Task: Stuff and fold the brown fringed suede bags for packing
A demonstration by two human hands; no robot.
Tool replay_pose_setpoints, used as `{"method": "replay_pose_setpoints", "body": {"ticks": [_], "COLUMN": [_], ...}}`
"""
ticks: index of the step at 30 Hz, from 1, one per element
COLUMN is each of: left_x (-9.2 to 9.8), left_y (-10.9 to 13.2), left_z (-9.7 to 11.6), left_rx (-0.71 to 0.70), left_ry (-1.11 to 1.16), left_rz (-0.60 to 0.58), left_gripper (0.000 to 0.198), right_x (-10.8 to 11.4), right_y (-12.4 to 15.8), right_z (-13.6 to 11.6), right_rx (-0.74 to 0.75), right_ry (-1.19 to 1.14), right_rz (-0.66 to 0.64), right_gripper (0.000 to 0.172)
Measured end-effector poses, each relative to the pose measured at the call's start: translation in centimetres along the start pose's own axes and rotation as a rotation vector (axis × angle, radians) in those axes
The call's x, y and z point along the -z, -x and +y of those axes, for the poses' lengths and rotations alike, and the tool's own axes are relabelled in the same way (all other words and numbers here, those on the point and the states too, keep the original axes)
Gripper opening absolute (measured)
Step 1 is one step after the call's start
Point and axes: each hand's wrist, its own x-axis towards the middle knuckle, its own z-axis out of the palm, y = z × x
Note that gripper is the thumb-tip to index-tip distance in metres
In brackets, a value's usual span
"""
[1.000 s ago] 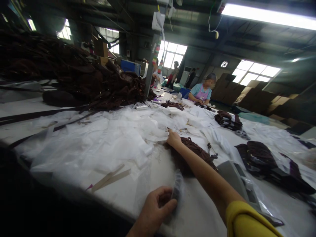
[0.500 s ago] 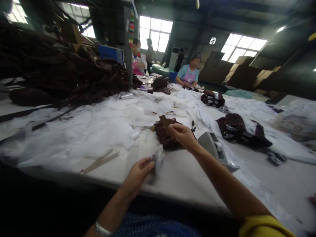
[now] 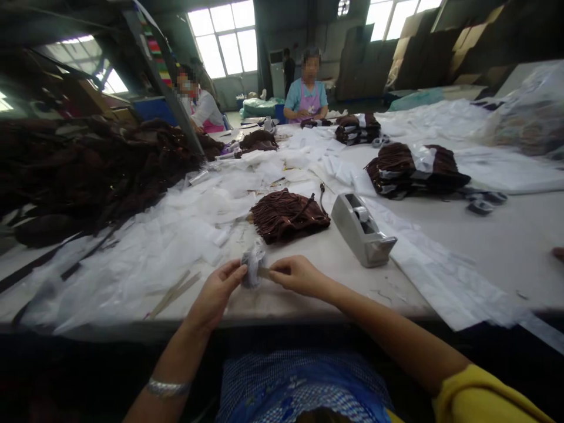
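Observation:
My left hand (image 3: pixel 219 289) pinches a small clear plastic bag (image 3: pixel 252 265) with something dark inside, just above the near edge of the white table (image 3: pixel 440 223). My right hand (image 3: pixel 296 275) is closed on a small brown card strip (image 3: pixel 264 272) whose end meets the bag. Both hands are close together in front of me. Behind them lies a heap of brown fringed pieces (image 3: pixel 287 214). A grey tape dispenser (image 3: pixel 361 229) stands to the right of that heap.
Loose white plastic bags (image 3: pixel 176 235) cover the left and middle of the table. A big dark brown pile (image 3: pixel 83 170) fills the far left. Bagged brown stacks (image 3: pixel 409 170) lie at right. Other people (image 3: pixel 307 88) sit at the far end.
My right hand came back from the brown heap with the card strip and met my left hand at the bag. The view tilted down toward my lap.

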Motion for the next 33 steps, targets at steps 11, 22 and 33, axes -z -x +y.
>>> {"method": "replay_pose_setpoints", "body": {"ticks": [11, 22, 33], "left_x": [-0.7, 0.0, -0.7], "left_y": [0.6, 0.6, 0.3], "left_z": [-0.3, -1.1, -3.3], "left_rx": [-0.096, -0.127, -0.171], "left_ry": [-0.269, -0.364, -0.172], "left_rz": [0.135, 0.133, 0.293], "left_gripper": [0.051, 0.047, 0.069], "right_x": [-2.7, -2.7, -2.9], "right_y": [-3.0, -2.4, -2.6], "right_z": [2.5, 1.6, 2.3], "right_rx": [0.049, -0.229, -0.217], "right_ry": [-0.178, -0.941, -0.845], "right_rz": [0.036, -0.303, -0.254], "right_gripper": [0.022, 0.018, 0.039]}}
